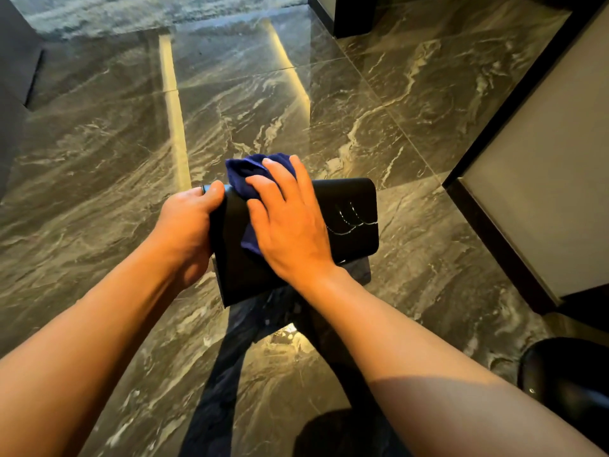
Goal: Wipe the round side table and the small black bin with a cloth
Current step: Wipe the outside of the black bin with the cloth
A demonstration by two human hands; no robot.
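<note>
The small black bin (349, 219) is held up off the floor, tipped on its side in front of me. My left hand (188, 225) grips its left end, thumb over the rim. My right hand (286, 222) lies flat on the bin's upper face and presses a blue cloth (245, 174) against it; the cloth bunches out past my fingertips and under my palm. White curved marks show on the bin's right part. The round side table is out of view.
Glossy dark marble floor (362, 103) lies all around, with bright light strips reflected in it. A beige panel with a black base (527, 192) runs along the right. A dark rounded object (566, 374) sits at the lower right. Dark furniture (13, 94) edges the left.
</note>
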